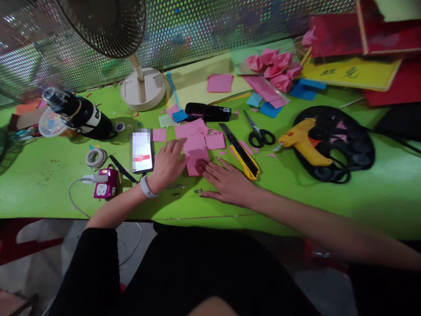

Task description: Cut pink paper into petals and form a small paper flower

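Note:
Several pieces of pink paper [196, 148] lie overlapping on the green table in front of me. At their left edge rests my left hand [169, 163], its fingers reaching onto the paper; a pale band is round the wrist. My right hand [226, 183] lies flat with fingers spread, its fingertips on the lower right part of the paper. Just left of my left hand is a phone [142, 151] with a lit screen. A yellow box cutter [241, 153] lies right of the paper, and black-handled scissors [259, 134] are beyond it.
A black stapler [208, 112] and a fan [142, 90] stand farther back. A yellow glue gun [305, 140] lies on a black palette [358, 145] at right. At left are a black bottle [87, 115], tape roll [95, 157] and purple power adapter [105, 184]. Folded pink paper shapes [274, 66] sit behind.

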Available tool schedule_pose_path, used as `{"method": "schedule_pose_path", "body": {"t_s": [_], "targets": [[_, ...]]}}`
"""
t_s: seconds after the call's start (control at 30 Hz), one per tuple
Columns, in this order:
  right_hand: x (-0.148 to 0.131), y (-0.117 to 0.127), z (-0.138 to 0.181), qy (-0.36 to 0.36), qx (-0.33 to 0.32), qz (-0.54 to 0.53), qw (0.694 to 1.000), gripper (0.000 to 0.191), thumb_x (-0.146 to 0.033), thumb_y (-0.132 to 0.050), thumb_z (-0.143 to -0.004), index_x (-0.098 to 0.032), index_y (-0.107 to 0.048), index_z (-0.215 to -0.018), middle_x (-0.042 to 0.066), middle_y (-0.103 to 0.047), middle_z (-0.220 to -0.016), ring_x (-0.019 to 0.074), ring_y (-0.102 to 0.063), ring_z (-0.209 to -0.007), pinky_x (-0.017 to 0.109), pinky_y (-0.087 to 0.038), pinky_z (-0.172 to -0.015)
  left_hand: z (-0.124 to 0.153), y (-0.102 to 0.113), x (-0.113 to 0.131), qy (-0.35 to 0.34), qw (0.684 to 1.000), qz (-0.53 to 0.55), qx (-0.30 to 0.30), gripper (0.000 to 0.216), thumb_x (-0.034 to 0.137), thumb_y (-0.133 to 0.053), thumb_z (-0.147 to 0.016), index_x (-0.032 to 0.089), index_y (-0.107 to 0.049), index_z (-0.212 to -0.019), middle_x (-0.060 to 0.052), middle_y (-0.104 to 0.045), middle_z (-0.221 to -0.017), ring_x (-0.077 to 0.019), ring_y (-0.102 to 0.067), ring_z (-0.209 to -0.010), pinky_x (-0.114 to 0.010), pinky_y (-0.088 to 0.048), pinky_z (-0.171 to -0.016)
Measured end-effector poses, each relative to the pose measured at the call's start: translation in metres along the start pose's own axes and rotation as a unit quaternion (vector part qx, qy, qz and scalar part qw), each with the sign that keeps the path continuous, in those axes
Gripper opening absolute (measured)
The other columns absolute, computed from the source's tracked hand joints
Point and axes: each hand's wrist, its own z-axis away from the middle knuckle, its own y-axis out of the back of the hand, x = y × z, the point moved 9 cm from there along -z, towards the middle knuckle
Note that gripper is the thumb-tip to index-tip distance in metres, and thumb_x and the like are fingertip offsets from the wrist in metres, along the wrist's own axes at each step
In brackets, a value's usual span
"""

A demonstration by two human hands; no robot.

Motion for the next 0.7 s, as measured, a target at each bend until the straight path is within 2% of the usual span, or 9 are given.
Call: {"method": "schedule_pose_path", "body": {"t_s": [0.07, 0.1, 0.17, 0.27, 0.37, 0.53, 0.7], "targets": [[-0.001, 0.000, 0.001, 0.009, 0.009, 0.002, 1.000, 0.089, -0.066, -0.029, -0.103, -0.002, -0.017, -0.163, 0.024, -0.032, -0.163, 0.0335, -0.033, -0.153, 0.058, -0.026, -0.124, 0.021, -0.014, 0.028, -0.110, 0.989, -0.063, -0.072, 0.037, 0.038, -0.051, -0.103, 0.015, -0.061, -0.130, -0.018, -0.064, -0.139, -0.0317, -0.061, -0.128, -0.048, -0.049, -0.104], [-0.001, 0.000, 0.001, 0.012, 0.014, 0.002, 1.000, 0.088, -0.065, -0.031, -0.104, -0.002, -0.014, -0.164, 0.025, -0.032, -0.163, 0.0334, -0.033, -0.153, 0.058, -0.026, -0.124, 0.034, -0.022, 0.037, -0.146, 0.980, -0.085, -0.106, 0.042, 0.043, -0.047, -0.105, 0.014, -0.059, -0.133, -0.018, -0.061, -0.144, -0.0317, -0.059, -0.133, -0.048, -0.048, -0.107], [-0.003, 0.001, 0.002, 0.014, 0.024, 0.003, 1.000, 0.086, -0.061, -0.033, -0.105, -0.002, -0.013, -0.164, 0.025, -0.033, -0.163, 0.0337, -0.034, -0.153, 0.060, -0.024, -0.124, 0.056, -0.035, 0.045, -0.181, 0.966, -0.129, -0.134, 0.062, 0.057, -0.045, -0.103, 0.009, -0.052, -0.143, -0.023, -0.052, -0.152, -0.0338, -0.049, -0.143, -0.049, -0.042, -0.116], [-0.004, 0.003, 0.002, 0.005, 0.034, 0.003, 0.999, 0.083, -0.058, -0.034, -0.105, -0.002, -0.015, -0.163, 0.026, -0.032, -0.163, 0.0349, -0.036, -0.152, 0.062, -0.021, -0.124, 0.075, -0.052, 0.041, -0.189, 0.953, -0.179, -0.156, 0.083, 0.068, -0.041, -0.100, 0.004, -0.040, -0.153, -0.027, -0.041, -0.159, -0.0355, -0.038, -0.151, -0.051, -0.029, -0.126], [-0.005, 0.004, 0.003, -0.001, 0.037, 0.001, 0.999, 0.085, -0.059, -0.034, -0.105, -0.004, -0.012, -0.164, 0.025, -0.032, -0.163, 0.0356, -0.037, -0.151, 0.063, -0.022, -0.123, 0.080, -0.061, 0.034, -0.193, 0.944, -0.203, -0.173, 0.089, 0.072, -0.034, -0.100, 0.004, -0.031, -0.158, -0.025, -0.034, -0.163, -0.0344, -0.030, -0.155, -0.052, -0.019, -0.129], [-0.005, 0.001, 0.005, -0.006, 0.030, 0.001, 1.000, 0.087, -0.059, -0.034, -0.105, -0.003, -0.004, -0.165, 0.024, -0.027, -0.165, 0.0340, -0.031, -0.154, 0.059, -0.025, -0.124, 0.078, -0.062, 0.033, -0.204, 0.938, -0.212, -0.182, 0.094, 0.074, -0.026, -0.100, 0.001, -0.026, -0.160, -0.025, -0.029, -0.165, -0.0326, -0.023, -0.158, -0.049, -0.015, -0.129], [-0.004, -0.003, 0.006, -0.014, 0.021, 0.005, 1.000, 0.090, -0.059, -0.034, -0.104, 0.000, -0.002, -0.164, 0.027, -0.024, -0.166, 0.0345, -0.026, -0.156, 0.056, -0.025, -0.125, 0.078, -0.062, 0.033, -0.210, 0.935, -0.213, -0.189, 0.095, 0.074, -0.027, -0.100, 0.000, -0.027, -0.159, -0.024, -0.027, -0.166, -0.0329, -0.021, -0.158, -0.048, -0.014, -0.130]]}}
